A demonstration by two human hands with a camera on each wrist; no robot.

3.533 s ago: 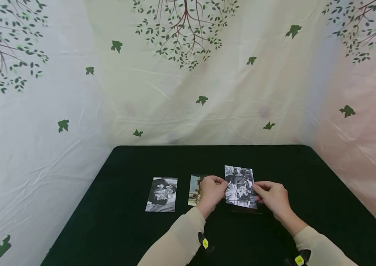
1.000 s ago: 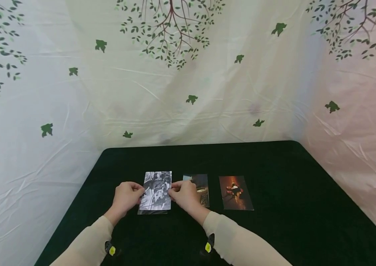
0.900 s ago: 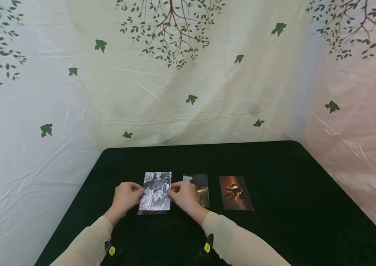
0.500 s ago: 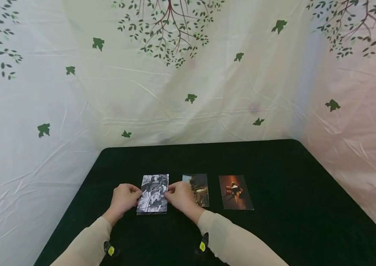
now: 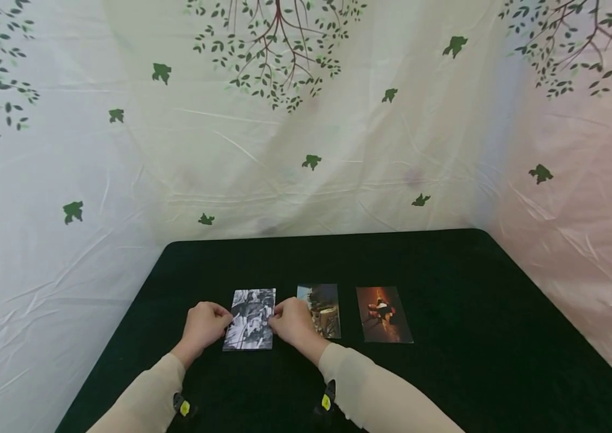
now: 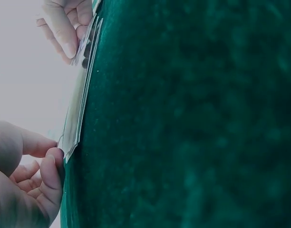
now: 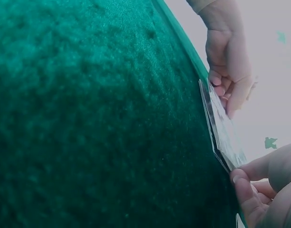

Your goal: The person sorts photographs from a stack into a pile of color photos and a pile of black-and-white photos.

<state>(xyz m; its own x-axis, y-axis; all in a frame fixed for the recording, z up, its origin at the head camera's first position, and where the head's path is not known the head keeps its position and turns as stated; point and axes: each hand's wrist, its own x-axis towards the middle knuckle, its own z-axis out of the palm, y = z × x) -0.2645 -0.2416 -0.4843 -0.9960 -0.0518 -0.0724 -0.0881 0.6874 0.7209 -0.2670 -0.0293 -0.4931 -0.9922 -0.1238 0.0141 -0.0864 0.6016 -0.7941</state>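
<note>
A black-and-white photo card (image 5: 251, 320) lies over another card at the left of the row, covering it almost fully in the head view. My left hand (image 5: 203, 328) pinches its left edge between thumb and finger. On the opposite edge, my right hand (image 5: 295, 323) pinches it the same way. Seen from the side in the left wrist view, several thin edges show in the card stack (image 6: 83, 90), low against the green cloth. The right wrist view shows the top card (image 7: 224, 130) slightly spread from those beneath, with thumb and finger at its near edge.
Beside my right hand lies a colour photo card (image 5: 329, 313), its lower left partly behind the hand. Farther right is a dark orange-brown photo card (image 5: 384, 314). The dark green cloth table (image 5: 473, 288) stands before pale curtains (image 5: 262, 180) printed with leaves.
Both hands have carried the black-and-white card from the right-hand spot to the left one, uncovering the orange-brown card. Lately it has come down and lined up over the left card.
</note>
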